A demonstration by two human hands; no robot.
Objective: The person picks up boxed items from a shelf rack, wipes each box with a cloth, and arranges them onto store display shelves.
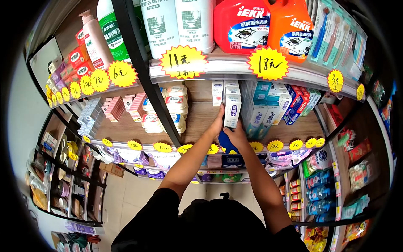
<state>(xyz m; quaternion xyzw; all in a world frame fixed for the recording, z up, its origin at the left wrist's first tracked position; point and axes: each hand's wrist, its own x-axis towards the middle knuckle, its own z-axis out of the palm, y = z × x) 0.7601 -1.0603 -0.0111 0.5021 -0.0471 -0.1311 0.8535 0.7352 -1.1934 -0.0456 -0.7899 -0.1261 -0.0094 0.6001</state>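
The white box (232, 110) is at the wooden shelf (199, 119); the left grip (219, 119) touches its side, open or closed I cannot tell, and the right grip (237, 135) is closed on a blue item (227, 143) just below. At 9 o'clock, packs (175, 100) read "White"; at 12 o'clock, a red jug (241, 27) reads "iEKK". Tiled floor (140, 196) lies towards 7 o'clock.

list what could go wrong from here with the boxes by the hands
The teal-and-white boxes stand close to the right hand, so a sideways bump might topple them. The white box between the hands could tip or slide if squeezed unevenly. The blue item beside the right hand might snag on the shelf's front edge.
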